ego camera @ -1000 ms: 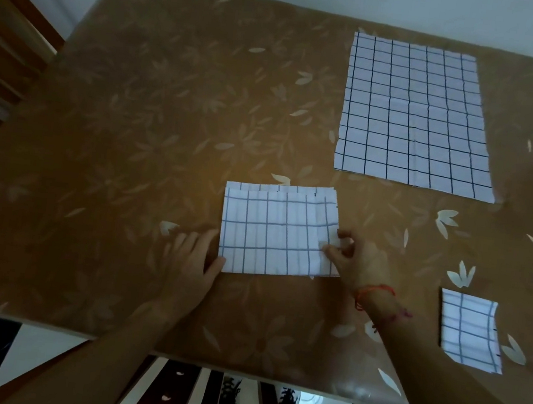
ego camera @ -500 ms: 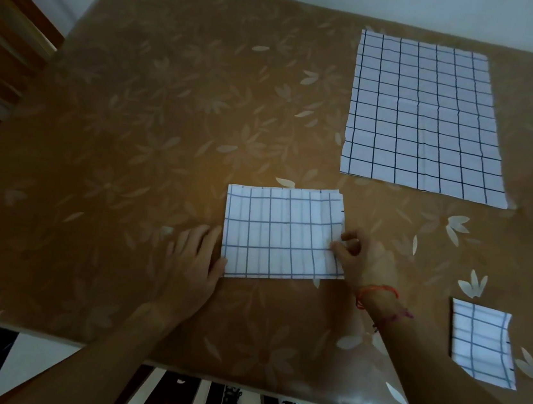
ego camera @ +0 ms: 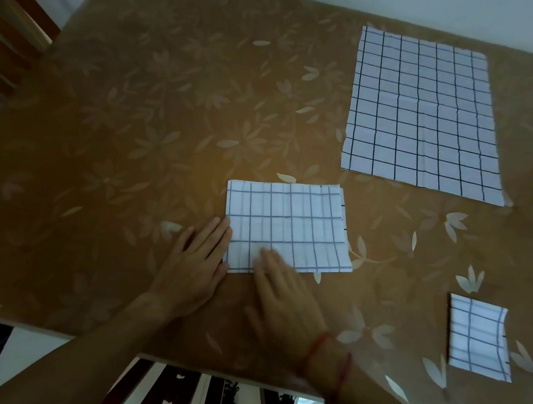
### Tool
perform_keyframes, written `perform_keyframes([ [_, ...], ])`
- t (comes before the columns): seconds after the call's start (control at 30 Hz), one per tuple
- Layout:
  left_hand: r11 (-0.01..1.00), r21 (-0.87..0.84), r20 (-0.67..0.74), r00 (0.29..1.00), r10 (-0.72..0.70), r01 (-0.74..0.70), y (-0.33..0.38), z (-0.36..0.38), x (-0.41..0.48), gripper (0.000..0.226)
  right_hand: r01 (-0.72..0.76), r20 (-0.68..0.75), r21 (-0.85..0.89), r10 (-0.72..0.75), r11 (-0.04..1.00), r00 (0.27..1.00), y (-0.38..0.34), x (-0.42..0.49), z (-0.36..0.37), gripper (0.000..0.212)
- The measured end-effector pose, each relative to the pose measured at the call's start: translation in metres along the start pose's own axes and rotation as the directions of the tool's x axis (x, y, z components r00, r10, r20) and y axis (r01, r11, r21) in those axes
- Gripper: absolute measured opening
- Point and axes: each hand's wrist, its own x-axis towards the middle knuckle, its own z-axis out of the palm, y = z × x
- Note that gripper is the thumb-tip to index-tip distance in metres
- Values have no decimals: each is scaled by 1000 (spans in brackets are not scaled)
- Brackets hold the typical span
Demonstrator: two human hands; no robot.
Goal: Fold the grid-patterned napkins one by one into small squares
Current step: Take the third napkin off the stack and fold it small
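The half-folded napkin (ego camera: 289,224) is lying near the middle of the table's (ego camera: 134,118) near edge. The left hand (ego camera: 195,267) is resting flat, fingers straight, against its near-left corner, and the right hand (ego camera: 283,301), blurred but also flat, is pressing its fingertips onto that corner. Three grid napkins are showing: this one, an unfolded napkin (ego camera: 420,113) lying open toward the far right corner, and a small folded square (ego camera: 476,338) sitting near the near right corner, apart from both hands.
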Motion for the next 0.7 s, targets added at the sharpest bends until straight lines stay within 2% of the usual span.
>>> perform_keyframes([
  [0.07,1000,19,18,1000,16,-16,-1,1,0,58,42,100,29,-45,999,994,-19,-1,11,73],
  [0.13,999,38,40,999,27,-29,-2,2,0,59,5,182,60,-16,998,983,-27,3,15,87],
  [0.27,997,65,62,997,40,-44,-2,2,0,60,-22,279,43,9,999,960,-31,6,22,86],
  [0.47,999,47,44,999,15,-17,1,2,1,59,-41,232,-40,49,998,972,-25,-4,27,75],
  [0.7,999,50,47,999,8,-11,4,-1,1,60,-142,237,-136,171,981,956,12,-27,14,78],
])
